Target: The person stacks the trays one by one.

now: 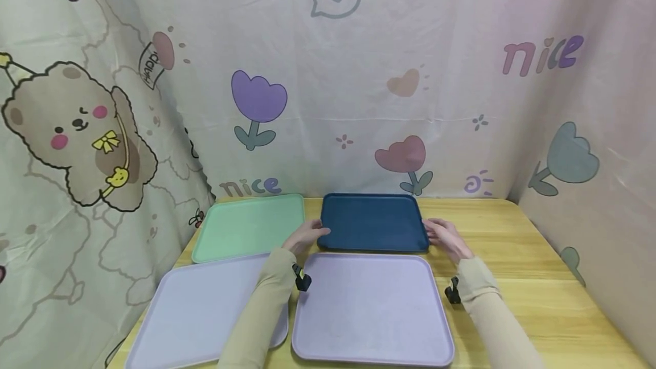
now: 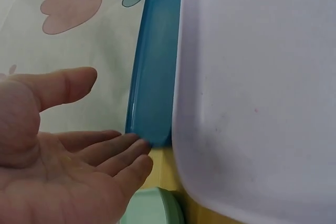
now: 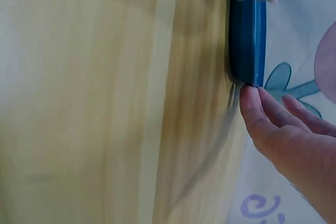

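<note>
A dark blue rectangular tray [image 1: 374, 221] lies at the back of the wooden table, with one hand at each short end. My left hand [image 1: 304, 235] is at its left end, thumb over the rim in the head view. In the left wrist view this hand [image 2: 68, 156] has its palm and fingers spread, fingertips right at the corner of the blue tray [image 2: 152, 77]. My right hand [image 1: 445, 236] is at the right end. In the right wrist view its fairly straight fingertips [image 3: 251, 98] touch the end of the blue tray [image 3: 247, 45].
In front of the blue tray lies a light purple tray [image 1: 374, 309]. Another pale purple tray [image 1: 205, 312] is at front left, partly under my left sleeve. A mint green tray [image 1: 251, 226] sits at back left. A printed curtain [image 1: 333, 101] hangs behind the wooden table [image 1: 512, 266].
</note>
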### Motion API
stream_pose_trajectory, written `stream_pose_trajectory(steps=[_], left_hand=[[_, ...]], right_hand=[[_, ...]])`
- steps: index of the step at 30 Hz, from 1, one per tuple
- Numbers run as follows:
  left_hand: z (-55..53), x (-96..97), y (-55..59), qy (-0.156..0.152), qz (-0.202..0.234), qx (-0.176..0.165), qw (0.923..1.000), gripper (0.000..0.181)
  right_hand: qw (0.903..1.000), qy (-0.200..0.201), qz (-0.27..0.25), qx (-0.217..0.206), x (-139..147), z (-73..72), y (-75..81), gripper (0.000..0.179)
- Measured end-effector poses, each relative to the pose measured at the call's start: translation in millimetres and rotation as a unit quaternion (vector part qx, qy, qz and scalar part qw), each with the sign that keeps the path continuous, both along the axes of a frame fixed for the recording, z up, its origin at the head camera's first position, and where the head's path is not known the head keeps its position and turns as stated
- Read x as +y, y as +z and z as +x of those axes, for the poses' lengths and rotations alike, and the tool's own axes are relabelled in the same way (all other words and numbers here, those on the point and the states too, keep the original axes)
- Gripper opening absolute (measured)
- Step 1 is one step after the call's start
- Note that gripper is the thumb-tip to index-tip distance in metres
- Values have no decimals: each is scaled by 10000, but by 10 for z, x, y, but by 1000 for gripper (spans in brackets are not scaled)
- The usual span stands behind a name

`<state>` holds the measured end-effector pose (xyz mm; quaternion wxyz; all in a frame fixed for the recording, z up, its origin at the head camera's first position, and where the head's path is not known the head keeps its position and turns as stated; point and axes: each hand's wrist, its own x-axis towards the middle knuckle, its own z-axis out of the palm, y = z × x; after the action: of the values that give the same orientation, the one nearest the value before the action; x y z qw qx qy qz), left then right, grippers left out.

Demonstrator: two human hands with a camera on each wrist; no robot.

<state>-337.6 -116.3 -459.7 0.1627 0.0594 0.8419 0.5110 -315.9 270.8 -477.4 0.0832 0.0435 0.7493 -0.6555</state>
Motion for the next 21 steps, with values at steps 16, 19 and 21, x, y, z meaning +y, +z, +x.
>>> stream_pose_trajectory(steps=[16,19,21], left_hand=[[-236,-38,-119,378,704,-219,9966,68],[-313,-66,-190,376,809,-200,9958,70],[-357,-77,-221,422,933,-273,9944,70]], right_hand=[[9997,237,-95,45,-39,-111,-69,66],[9996,257,-120,19,-43,-140,-77,66],[9995,248,-207,-28,-42,-163,-81,65]])
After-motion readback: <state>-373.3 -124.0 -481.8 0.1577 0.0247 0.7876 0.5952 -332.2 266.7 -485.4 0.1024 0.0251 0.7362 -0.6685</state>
